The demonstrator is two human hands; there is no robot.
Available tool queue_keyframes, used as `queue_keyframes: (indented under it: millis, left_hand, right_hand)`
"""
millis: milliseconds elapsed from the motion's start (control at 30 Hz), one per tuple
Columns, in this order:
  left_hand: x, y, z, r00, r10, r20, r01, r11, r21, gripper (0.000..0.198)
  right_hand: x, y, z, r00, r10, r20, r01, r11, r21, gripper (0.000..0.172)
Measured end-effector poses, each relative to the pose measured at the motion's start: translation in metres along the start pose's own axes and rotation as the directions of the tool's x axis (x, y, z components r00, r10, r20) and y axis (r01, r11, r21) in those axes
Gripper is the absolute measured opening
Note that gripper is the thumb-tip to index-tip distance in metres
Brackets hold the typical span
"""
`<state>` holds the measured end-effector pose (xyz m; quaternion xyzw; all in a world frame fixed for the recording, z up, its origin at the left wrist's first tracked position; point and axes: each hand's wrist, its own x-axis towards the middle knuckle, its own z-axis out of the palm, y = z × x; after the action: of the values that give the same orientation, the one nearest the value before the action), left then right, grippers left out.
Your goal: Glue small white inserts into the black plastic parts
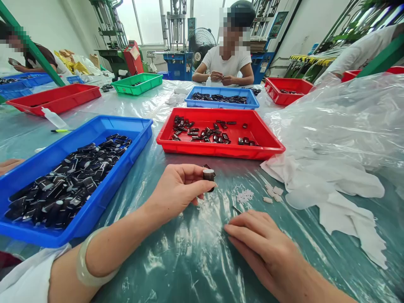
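My left hand is closed, pinching a small black part with a pale top between thumb and fingers, above the plastic-covered table. Low over the table at right, my right hand has its fingers pressed together around a thin pointed tool; only the tip shows, so its kind is unclear. Just beyond that tip lies a small heap of tiny white pieces. Several pale blocks sit right of the heap.
A blue tray full of black parts stands at left. Ahead is a red tray with scattered black parts, then another blue tray. White cloths and clear plastic lie at right. A co-worker sits opposite.
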<state>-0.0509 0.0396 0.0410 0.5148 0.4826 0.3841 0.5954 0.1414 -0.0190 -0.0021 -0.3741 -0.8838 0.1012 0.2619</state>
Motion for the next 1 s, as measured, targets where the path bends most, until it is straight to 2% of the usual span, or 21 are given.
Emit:
queue_keyframes:
  millis: [100, 233, 400, 600, 833, 1000]
  left_hand:
    - [0.001, -0.001, 0.001, 1.0, 0.004, 0.008, -0.004, 1.0, -0.016, 0.014]
    - [0.0, -0.005, 0.004, 1.0, -0.002, 0.03, 0.003, 0.999, -0.045, 0.011]
    - [-0.001, -0.01, 0.005, 1.0, -0.02, 0.021, 0.021, 0.999, -0.046, 0.012]
    - [0.002, -0.016, 0.006, 1.0, -0.021, 0.017, 0.022, 0.998, -0.055, 0.013]
    - [0.004, -0.013, 0.001, 0.999, 0.028, -0.019, -0.03, 0.997, -0.078, 0.017]
    - [0.004, -0.012, -0.001, 0.998, 0.049, -0.027, -0.051, 0.995, -0.089, 0.016]
  right_hand:
    - [0.019, 0.0, 0.009, 0.998, 0.0, 0.067, 0.003, 0.999, -0.04, 0.024]
    - [0.043, 0.003, 0.03, 0.996, -0.025, 0.089, 0.03, 0.998, -0.056, 0.019]
    - [0.051, 0.009, 0.05, 0.993, -0.093, 0.078, 0.099, 0.992, -0.075, 0.017]
    - [0.05, 0.014, 0.049, 0.982, -0.181, 0.049, 0.183, 0.982, -0.036, 0.024]
    - [0.053, 0.014, 0.052, 0.99, -0.14, -0.008, 0.139, 0.988, -0.061, 0.022]
    - [0.053, 0.017, 0.05, 0.988, -0.156, -0.013, 0.154, 0.984, -0.091, 0.023]
